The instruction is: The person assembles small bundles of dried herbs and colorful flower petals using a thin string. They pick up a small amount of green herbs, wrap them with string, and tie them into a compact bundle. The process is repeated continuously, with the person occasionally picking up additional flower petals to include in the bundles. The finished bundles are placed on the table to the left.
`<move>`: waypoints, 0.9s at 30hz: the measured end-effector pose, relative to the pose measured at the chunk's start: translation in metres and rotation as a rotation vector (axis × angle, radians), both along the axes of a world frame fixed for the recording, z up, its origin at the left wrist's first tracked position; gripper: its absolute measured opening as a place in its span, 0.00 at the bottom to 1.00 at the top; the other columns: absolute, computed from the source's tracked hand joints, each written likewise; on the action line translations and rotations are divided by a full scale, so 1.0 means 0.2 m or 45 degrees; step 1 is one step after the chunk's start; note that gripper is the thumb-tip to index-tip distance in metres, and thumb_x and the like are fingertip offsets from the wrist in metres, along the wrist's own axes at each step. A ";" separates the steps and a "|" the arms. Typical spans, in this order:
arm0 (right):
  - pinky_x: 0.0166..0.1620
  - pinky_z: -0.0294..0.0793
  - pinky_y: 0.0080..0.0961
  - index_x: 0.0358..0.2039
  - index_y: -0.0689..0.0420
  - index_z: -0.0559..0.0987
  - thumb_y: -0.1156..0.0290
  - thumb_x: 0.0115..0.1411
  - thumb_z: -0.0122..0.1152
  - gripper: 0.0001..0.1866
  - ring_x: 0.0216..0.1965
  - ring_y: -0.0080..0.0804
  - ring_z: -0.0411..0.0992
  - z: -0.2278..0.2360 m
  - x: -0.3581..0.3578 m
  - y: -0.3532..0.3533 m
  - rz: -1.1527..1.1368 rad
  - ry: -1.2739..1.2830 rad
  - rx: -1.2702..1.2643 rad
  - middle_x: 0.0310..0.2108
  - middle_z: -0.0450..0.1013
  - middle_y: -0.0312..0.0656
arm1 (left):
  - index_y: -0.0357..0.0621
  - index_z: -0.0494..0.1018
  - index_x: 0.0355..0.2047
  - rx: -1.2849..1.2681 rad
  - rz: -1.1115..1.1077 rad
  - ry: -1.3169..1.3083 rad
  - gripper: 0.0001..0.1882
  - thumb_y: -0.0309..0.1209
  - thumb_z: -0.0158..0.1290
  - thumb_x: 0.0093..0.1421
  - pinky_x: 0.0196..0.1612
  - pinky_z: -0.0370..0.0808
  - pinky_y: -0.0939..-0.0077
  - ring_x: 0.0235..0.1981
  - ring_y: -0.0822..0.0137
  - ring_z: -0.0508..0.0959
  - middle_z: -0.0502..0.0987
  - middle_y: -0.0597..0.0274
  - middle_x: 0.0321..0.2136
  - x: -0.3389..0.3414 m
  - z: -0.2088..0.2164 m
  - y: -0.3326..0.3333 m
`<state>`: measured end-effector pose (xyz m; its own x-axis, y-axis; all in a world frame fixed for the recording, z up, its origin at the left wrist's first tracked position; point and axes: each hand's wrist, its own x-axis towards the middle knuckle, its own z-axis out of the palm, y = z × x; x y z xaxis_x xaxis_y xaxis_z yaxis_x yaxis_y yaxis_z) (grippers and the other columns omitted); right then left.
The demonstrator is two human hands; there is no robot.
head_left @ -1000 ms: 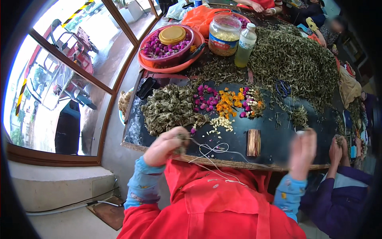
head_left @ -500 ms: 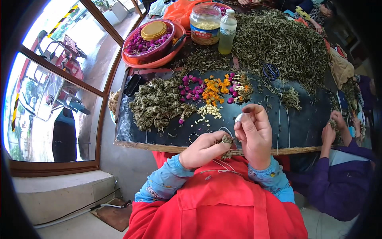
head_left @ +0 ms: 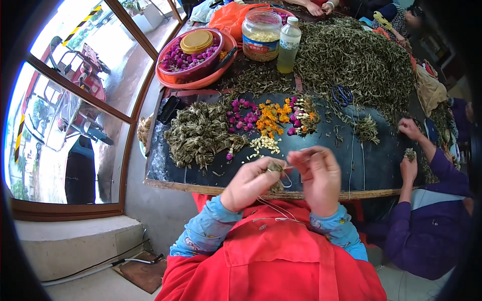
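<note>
My left hand [head_left: 245, 186] is closed around a small bundle of dried leaves [head_left: 276, 187], held over the table's near edge. White thread [head_left: 289, 183] curves from the bundle toward my right hand, and loose strands hang over the red apron [head_left: 271, 241]. Just right of the bundle, my right hand [head_left: 321, 181] has thumb and fingertips pinched together at the thread; its fingertips are slightly blurred. Beyond my hands lie pale petals or slices [head_left: 265, 144], orange flowers [head_left: 271, 119], purple flower heads [head_left: 243, 120] and many tied leaf bundles [head_left: 198, 135].
A big heap of dried leaves [head_left: 356, 65] covers the far right, with blue-handled scissors [head_left: 342, 95] beside it. At the back stand a clear jar [head_left: 261, 42], a bottle [head_left: 288, 47] and a purple-flower basin [head_left: 183, 72]. A co-worker in purple [head_left: 427, 226] sits at right.
My right hand has moved down and left, closer to the bundle. The left hand has shifted slightly left. The co-worker's hands at right have moved apart.
</note>
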<state>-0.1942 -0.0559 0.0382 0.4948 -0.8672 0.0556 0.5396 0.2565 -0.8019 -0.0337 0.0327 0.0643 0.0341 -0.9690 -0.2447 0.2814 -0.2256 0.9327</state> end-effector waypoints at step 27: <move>0.28 0.72 0.33 0.32 0.61 0.75 0.77 0.62 0.56 0.02 0.24 0.43 0.76 -0.32 -0.81 0.24 -0.276 1.592 -0.876 0.23 0.74 0.49 | 0.41 0.73 0.37 -0.127 -0.102 -0.723 0.14 0.38 0.44 0.62 0.25 0.60 0.84 0.23 0.81 0.64 0.67 0.75 0.23 0.41 0.16 0.04</move>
<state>-0.3563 -0.0069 -0.0259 0.3955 -0.9103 0.1221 -0.6180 -0.3621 -0.6978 0.0492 0.0406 0.0961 0.0584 -0.9914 -0.1168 -0.2832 -0.1287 0.9504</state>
